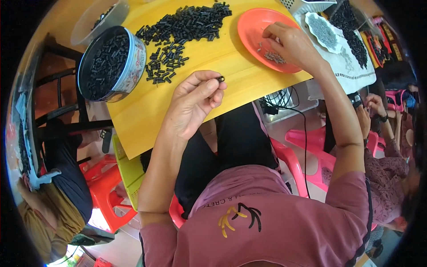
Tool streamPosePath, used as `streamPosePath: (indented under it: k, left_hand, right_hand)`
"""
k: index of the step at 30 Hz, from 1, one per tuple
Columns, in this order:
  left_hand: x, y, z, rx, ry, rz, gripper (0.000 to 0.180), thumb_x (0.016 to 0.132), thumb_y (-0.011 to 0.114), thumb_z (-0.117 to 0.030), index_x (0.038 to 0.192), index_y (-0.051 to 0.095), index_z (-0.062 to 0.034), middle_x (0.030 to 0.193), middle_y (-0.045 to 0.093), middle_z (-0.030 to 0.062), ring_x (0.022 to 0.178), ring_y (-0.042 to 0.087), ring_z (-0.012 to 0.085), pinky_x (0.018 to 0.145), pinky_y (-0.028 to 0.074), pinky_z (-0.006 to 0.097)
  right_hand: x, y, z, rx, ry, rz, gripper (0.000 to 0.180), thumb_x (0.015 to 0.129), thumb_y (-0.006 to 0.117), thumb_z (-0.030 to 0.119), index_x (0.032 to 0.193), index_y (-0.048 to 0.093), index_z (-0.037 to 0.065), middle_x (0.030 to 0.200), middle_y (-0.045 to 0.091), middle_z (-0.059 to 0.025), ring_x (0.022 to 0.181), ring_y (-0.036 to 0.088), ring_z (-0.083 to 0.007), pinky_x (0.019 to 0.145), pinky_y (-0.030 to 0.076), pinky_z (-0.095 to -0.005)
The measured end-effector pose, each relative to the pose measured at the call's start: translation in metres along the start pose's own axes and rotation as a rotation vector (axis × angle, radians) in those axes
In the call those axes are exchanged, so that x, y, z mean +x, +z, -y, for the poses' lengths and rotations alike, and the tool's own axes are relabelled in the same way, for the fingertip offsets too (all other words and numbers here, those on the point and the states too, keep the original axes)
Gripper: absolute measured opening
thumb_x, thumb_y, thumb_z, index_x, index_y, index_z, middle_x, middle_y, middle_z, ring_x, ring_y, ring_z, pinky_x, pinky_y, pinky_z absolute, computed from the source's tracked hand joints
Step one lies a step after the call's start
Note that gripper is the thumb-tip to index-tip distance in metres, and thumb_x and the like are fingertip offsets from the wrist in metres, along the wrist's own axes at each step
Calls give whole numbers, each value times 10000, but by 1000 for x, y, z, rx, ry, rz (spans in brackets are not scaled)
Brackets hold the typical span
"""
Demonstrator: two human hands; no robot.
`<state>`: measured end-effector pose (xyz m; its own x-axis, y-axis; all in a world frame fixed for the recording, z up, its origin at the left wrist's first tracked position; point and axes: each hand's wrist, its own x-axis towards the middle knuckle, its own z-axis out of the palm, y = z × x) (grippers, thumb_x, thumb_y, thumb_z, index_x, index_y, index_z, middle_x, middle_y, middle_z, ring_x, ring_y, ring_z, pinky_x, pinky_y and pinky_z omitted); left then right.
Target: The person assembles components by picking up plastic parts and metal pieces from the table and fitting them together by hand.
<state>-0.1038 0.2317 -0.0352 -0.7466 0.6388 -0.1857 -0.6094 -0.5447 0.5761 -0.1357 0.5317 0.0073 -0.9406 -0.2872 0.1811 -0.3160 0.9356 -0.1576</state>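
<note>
My left hand (193, 98) is raised above the near edge of the yellow table (133, 120). Between its thumb and fingers sits a small black tubular piece (221, 79), its round end turned outward. My right hand (289, 44) reaches over an orange plate (247, 27), its fingers bent together near the plate's middle. Whatever those fingertips hold is too small to make out. Small greyish metal pieces (274, 57) lie in the plate below that hand. Loose black tubular pieces (191, 24) are heaped on the table beyond my left hand.
A round tin (138, 58) full of black pieces stands at the table's left, by a clear plastic tub (113, 18). To the right, a white scalloped dish (315, 22) of tiny grey parts rests on a white cloth (356, 80). Other people sit on both sides.
</note>
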Motion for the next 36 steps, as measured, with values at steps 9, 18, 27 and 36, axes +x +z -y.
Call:
streamPosePath:
  k: [9,18,27,36]
  left_hand:
    - [-7,-14,3,3,14,-30,149,899,634,-29,1047,633,-20,933,657,110,720,572,134,647,459,238]
    - [-8,-17,4,4,20,-26,157,894,642,-29,1050,632,-15,942,656,119,729,577,135,659,465,239]
    - [-10,-11,8,-54,62,64,176,891,647,-29,1065,624,-17,962,659,132,737,580,139,668,470,243]
    - [-17,-6,9,-171,169,111,191,887,658,-38,1075,624,-31,959,660,120,757,600,146,700,492,253]
  right_hand:
    - [0,-10,-4,96,-120,54,150,852,641,140,952,670,32,885,679,-107,743,649,-254,703,513,-345]
    - [5,10,11,-3,-122,33,146,837,650,174,925,678,61,853,638,-112,755,632,-300,698,499,-397]
    - [-16,-3,92,1367,191,118,119,884,680,104,993,674,55,952,626,21,651,456,-4,515,327,-181]
    - [-21,25,130,1641,194,101,157,883,693,137,1020,697,59,924,657,32,721,517,-15,571,363,-183]
